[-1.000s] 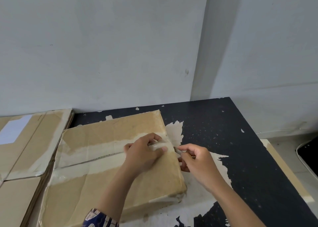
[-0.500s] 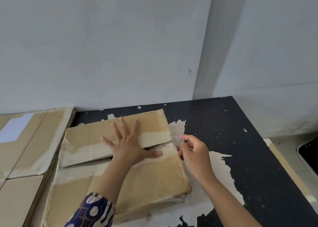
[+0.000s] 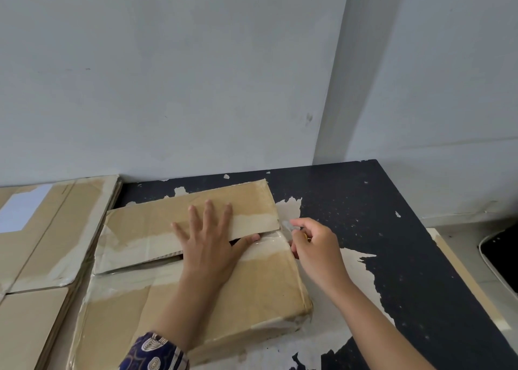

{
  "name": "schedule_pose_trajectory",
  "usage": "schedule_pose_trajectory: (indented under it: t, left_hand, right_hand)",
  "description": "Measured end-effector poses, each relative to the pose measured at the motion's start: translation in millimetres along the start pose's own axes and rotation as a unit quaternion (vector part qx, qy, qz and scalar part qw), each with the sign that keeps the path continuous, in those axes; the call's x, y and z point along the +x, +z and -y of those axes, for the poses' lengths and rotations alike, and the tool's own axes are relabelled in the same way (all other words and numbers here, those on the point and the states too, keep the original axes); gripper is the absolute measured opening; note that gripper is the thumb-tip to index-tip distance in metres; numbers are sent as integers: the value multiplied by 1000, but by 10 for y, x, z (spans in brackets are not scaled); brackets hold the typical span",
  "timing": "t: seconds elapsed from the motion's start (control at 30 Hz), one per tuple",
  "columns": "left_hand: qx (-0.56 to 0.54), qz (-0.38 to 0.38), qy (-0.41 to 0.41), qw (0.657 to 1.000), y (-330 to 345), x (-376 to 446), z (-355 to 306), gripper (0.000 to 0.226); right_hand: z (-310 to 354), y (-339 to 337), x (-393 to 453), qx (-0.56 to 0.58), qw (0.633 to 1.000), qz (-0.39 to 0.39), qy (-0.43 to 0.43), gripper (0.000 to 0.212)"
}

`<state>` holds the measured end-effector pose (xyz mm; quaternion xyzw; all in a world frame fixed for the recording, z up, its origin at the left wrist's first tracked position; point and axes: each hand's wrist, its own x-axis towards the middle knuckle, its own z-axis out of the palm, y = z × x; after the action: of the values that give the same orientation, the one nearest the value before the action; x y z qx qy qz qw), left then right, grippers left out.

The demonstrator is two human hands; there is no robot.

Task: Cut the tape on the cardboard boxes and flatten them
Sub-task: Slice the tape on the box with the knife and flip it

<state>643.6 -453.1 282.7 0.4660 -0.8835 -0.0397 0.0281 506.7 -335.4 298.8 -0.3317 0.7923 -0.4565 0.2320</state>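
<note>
Cardboard box [image 3: 196, 280] lies centre frame on the tabletop [image 3: 392, 229]. Left hand [image 3: 210, 246] presses flat, fingers spread; right hand [image 3: 314, 246] pinches a small cutter. Keep blade shallow along the tape [image 3: 269, 246].

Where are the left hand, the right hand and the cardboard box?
left hand [image 3: 208, 246]: head view, back of hand.
right hand [image 3: 315, 246]: head view, knuckles.
cardboard box [image 3: 252, 294]: head view, near top flap.

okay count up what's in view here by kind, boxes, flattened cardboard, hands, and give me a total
Cardboard box, still being opened: 1
Flattened cardboard stack at the left: 1 stack, sheets too tight to count
Hands: 2, left hand and right hand
Total: 4
</note>
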Motion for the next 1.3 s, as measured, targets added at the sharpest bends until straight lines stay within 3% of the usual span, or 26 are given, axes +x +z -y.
schedule_pose_trajectory:
  t: [0.77,1.1,1.2,1.3]
  left_hand:
    - [1,-8,-23,1000,8,-11,-23,89]
    - [-13,-22,-18,1000,13,-2,-25,91]
    - [-18,-28,-19,999,-56,52,-1,90]
    - [-5,-26,8,1000,-84,70,47,89]
  right_hand:
    - [7,21,23,-8,1000,-6,-24,29]
    - [63,51,87,-90,995,17,-48,30]
    - [4,-30,74,-47,997,58,-28,25]
    - [-49,-103,10,78,996,32,19,26]
